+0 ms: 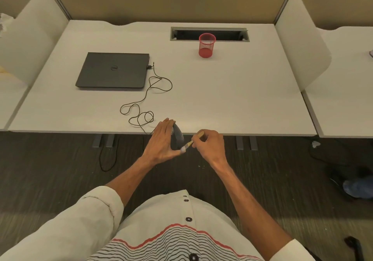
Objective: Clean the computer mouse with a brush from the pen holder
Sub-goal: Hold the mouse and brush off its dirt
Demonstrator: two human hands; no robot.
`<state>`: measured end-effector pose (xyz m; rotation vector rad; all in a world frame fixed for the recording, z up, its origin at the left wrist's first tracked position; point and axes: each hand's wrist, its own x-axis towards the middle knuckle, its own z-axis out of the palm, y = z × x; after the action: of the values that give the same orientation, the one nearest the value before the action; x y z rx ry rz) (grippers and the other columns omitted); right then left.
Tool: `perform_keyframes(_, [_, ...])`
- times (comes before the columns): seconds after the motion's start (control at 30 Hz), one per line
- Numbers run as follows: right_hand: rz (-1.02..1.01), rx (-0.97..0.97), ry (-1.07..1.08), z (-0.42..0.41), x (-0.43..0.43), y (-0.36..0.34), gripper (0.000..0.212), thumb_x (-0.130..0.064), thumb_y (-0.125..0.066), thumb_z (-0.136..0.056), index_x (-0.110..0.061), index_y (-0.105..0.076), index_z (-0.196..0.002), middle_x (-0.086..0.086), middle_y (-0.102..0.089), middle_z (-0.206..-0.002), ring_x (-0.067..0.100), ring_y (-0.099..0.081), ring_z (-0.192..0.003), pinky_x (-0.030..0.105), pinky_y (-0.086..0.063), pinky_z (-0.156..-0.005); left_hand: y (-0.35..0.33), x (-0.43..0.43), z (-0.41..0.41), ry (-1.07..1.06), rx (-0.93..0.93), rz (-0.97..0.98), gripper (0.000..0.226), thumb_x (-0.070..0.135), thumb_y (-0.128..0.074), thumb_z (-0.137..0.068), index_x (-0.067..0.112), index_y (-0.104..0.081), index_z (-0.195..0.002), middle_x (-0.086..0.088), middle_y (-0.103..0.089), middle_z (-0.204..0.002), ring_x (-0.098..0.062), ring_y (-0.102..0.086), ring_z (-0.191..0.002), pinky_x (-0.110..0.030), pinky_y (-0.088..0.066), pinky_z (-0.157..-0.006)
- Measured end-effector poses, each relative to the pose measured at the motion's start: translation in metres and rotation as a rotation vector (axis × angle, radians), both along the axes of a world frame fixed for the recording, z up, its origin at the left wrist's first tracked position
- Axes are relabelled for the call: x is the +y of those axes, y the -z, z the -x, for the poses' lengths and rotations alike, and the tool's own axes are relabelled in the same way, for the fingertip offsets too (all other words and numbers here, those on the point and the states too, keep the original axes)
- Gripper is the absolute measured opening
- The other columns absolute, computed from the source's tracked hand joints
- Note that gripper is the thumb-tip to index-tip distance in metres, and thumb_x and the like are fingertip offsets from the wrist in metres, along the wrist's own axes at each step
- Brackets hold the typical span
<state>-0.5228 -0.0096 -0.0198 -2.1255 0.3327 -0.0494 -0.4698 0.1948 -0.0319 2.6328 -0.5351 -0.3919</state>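
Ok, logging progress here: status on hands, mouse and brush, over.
Left hand holds the computer mouse at the desk edge. Right hand pinches the brush, bristles at its near end. Nothing in the way.

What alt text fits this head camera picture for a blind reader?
The left hand holds a mouse at the front edge of the desk while the right hand touches a small brush to it. A closed laptop and red pen holder sit behind.

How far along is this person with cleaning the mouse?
Fetching is done: the brush is out of the red pen holder and in the right hand. In hand: the left hand holds the mouse while the bristles touch its near end. Left: finishing the brushing; cleanliness cannot be judged.
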Motion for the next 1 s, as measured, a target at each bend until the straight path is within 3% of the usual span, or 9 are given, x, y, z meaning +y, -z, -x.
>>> perform_keyframes(0.1, [-0.071, -0.092, 0.040, -0.001, 0.000, -0.004, 0.015, -0.031, -0.074, -0.102, -0.036, -0.077, -0.088, -0.028, -0.074, -0.081, -0.001, -0.073, -0.086, 0.025, -0.064, -0.076, 0.001, -0.001, 0.000, -0.002, 0.005, -0.019, 0.129, 0.074, -0.079, -0.082, 0.012, -0.009, -0.171, -0.008, -0.006, -0.181, -0.027, -0.004, -0.170, -0.050, -0.011, -0.139])
perform_keyframes(0.2, [-0.077, -0.108, 0.053, -0.004, 0.001, -0.004, 0.013, -0.031, -0.073, -0.103, -0.038, -0.078, -0.092, -0.035, -0.073, -0.086, -0.003, -0.073, -0.092, 0.031, -0.067, -0.080, 0.002, 0.000, 0.000, -0.008, 0.022, -0.016, 0.129, 0.074, -0.079, -0.082, 0.013, -0.009, -0.172, -0.008, -0.005, -0.182, -0.027, -0.004, -0.170, -0.050, -0.011, -0.139])
perform_keyframes(0.37, [-0.034, -0.034, 0.024, -0.002, 0.003, -0.001, 0.019, -0.032, -0.074, -0.101, -0.040, -0.075, -0.084, -0.036, -0.072, -0.082, -0.007, -0.073, -0.079, 0.028, -0.065, -0.078, 0.001, -0.001, 0.000, -0.022, 0.000, -0.021, 0.129, 0.074, -0.079, -0.082, 0.011, -0.010, -0.171, -0.010, -0.006, -0.181, -0.028, -0.004, -0.170, -0.051, -0.011, -0.139])
perform_keyframes(0.5, [-0.010, 0.004, 0.020, 0.000, 0.005, 0.001, 0.025, -0.029, -0.075, -0.098, -0.037, -0.074, -0.073, -0.029, -0.072, -0.071, 0.000, -0.073, -0.068, 0.026, -0.064, -0.070, 0.002, -0.002, -0.001, -0.018, -0.001, 0.005, 0.124, 0.070, -0.079, -0.085, 0.009, -0.012, -0.171, -0.012, -0.011, -0.180, -0.029, -0.007, -0.170, -0.051, -0.011, -0.139])
perform_keyframes(0.67, [-0.026, 0.010, -0.015, 0.001, 0.004, 0.003, 0.020, -0.029, -0.075, -0.098, -0.032, -0.078, -0.079, -0.027, -0.073, -0.071, 0.002, -0.074, -0.070, 0.024, -0.065, -0.068, 0.003, -0.001, -0.003, 0.004, 0.004, -0.031, 0.127, 0.074, -0.076, -0.084, 0.011, -0.009, -0.171, -0.009, -0.008, -0.181, -0.027, -0.003, -0.170, -0.050, -0.010, -0.139])
perform_keyframes(0.77, [-0.014, -0.097, -0.031, -0.005, 0.003, -0.002, 0.012, -0.033, -0.072, -0.103, -0.032, -0.080, -0.094, -0.031, -0.073, -0.079, -0.008, -0.071, -0.087, 0.009, -0.057, -0.077, 0.003, 0.001, -0.005, 0.027, 0.003, -0.055, 0.128, 0.073, -0.078, -0.083, 0.013, -0.009, -0.172, -0.008, -0.006, -0.182, -0.026, -0.002, -0.170, -0.050, -0.011, -0.139])
perform_keyframes(0.83, [0.036, -0.162, -0.073, -0.013, 0.003, -0.006, 0.012, -0.032, -0.072, -0.104, -0.029, -0.081, -0.111, -0.032, -0.071, -0.100, -0.015, -0.066, -0.097, 0.003, -0.052, -0.078, 0.003, 0.001, -0.004, 0.051, 0.001, -0.059, 0.127, 0.071, -0.079, -0.082, 0.013, -0.011, -0.171, -0.008, -0.008, -0.181, -0.025, -0.004, -0.170, -0.050, -0.012, -0.139])
perform_keyframes(0.9, [0.099, -0.182, -0.166, -0.020, 0.002, -0.006, 0.018, -0.030, -0.071, -0.105, -0.027, -0.081, -0.121, -0.019, -0.074, -0.112, -0.013, -0.064, -0.098, 0.004, -0.051, -0.078, 0.003, 0.002, -0.003, 0.060, -0.008, -0.058, 0.125, 0.070, -0.080, -0.082, 0.013, -0.013, -0.171, -0.008, -0.010, -0.181, -0.025, -0.005, -0.170, -0.049, -0.012, -0.139])
perform_keyframes(1.0, [0.198, -0.181, -0.276, -0.023, 0.004, -0.004, 0.021, -0.024, -0.069, -0.106, -0.027, -0.079, -0.125, -0.012, -0.074, -0.114, -0.003, -0.064, -0.094, 0.015, -0.055, -0.086, 0.004, 0.002, -0.003, 0.074, -0.031, -0.051, 0.123, 0.067, -0.082, -0.082, 0.010, -0.017, -0.170, -0.008, -0.015, -0.180, -0.024, -0.006, -0.170, -0.047, -0.010, -0.139])
